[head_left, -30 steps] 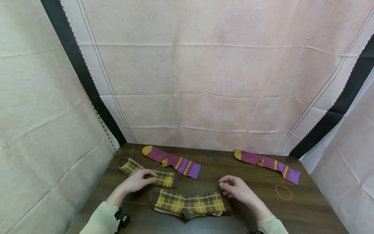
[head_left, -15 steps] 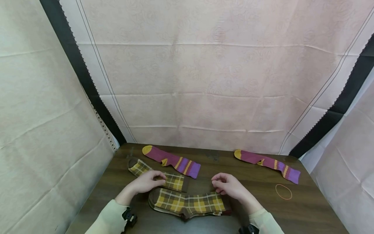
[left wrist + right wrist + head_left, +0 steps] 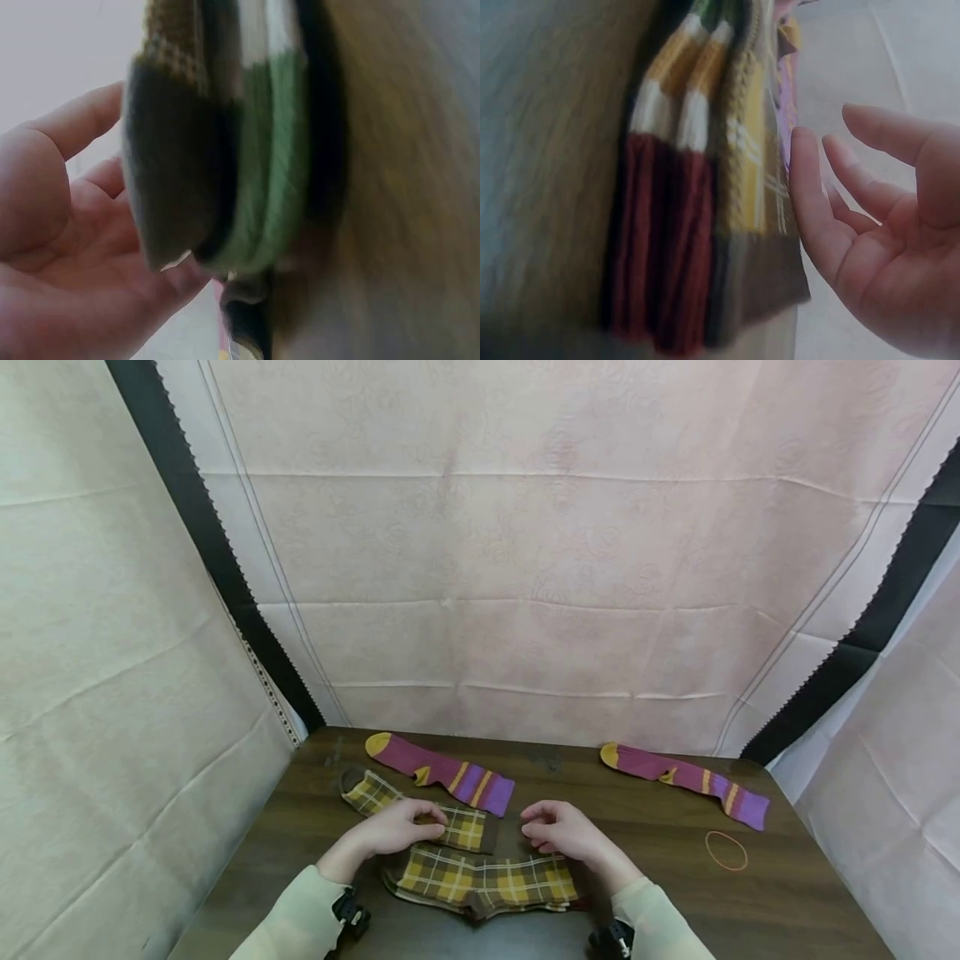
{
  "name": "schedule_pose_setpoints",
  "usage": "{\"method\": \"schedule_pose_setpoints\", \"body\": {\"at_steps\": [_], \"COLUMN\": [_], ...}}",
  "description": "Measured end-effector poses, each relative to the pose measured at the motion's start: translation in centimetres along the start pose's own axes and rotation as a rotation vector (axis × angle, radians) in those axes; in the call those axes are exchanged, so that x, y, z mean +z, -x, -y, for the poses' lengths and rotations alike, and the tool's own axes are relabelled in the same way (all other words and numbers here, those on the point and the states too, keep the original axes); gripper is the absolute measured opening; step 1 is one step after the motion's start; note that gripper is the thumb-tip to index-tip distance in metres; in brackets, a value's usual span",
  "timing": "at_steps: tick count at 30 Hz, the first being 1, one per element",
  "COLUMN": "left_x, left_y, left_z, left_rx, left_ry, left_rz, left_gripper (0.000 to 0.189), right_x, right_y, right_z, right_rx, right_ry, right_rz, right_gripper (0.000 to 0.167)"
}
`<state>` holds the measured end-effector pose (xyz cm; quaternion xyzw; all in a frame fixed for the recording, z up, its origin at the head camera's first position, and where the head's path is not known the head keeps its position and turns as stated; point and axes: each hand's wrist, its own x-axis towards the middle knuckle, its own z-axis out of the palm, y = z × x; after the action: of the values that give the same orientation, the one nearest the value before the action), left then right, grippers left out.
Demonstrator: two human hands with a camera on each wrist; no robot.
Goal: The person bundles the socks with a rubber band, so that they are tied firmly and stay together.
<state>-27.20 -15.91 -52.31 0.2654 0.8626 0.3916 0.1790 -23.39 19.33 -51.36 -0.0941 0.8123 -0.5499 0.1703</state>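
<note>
My left hand rests over the middle of a brown-and-yellow plaid sock, thumb and bent fingers on its cloth; the fingertips are hidden in the left wrist view. In front of it lies a stack of socks, with a matching plaid sock on top. The side views show striped socks beneath: green toes and dark red cuffs. My right hand hovers just beyond the stack's right end, fingers loosely curled around nothing, near the loose sock's cuff.
Two purple socks with yellow toes and stripes lie along the back of the dark wooden table, one at left and one at right. A thin rubber band lies at right. Pale cloth walls enclose the table.
My left hand has slid right and slightly nearer, and the plaid sock under it has moved along, now overlapping the purple sock's cuff. My right hand has moved left toward it.
</note>
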Motion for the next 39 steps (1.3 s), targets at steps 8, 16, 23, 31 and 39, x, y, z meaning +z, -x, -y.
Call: {"method": "schedule_pose_setpoints", "body": {"at_steps": [8, 16, 23, 31, 39], "left_x": [0.6, 1.7, 2.1, 2.3, 1.8], "left_y": [-0.6, -1.6, -1.8, -2.0, -1.7], "left_z": [-1.0, -1.9, -2.2, -2.4, -2.7], "left_rx": [0.002, -0.021, -0.024, -0.001, -0.009], "left_ry": [-0.002, 0.045, 0.072, 0.087, 0.1], "left_rz": [0.045, 0.092, 0.108, 0.123, 0.132], "left_gripper": [0.029, 0.027, 0.031, 0.031, 0.036], "right_x": [1.1, 1.6, 1.6, 1.7, 2.0], "right_y": [-1.5, -2.1, -2.6, -3.1, -3.4], "right_z": [-0.1, -0.1, -0.3, -0.5, -0.4], "right_rx": [-0.013, 0.021, 0.052, 0.065, 0.038], "right_ry": [0.006, 0.052, 0.145, 0.256, 0.339], "right_rz": [0.014, -0.018, -0.073, -0.13, -0.132], "right_gripper": [0.042, 0.042, 0.033, 0.017, 0.012]}}
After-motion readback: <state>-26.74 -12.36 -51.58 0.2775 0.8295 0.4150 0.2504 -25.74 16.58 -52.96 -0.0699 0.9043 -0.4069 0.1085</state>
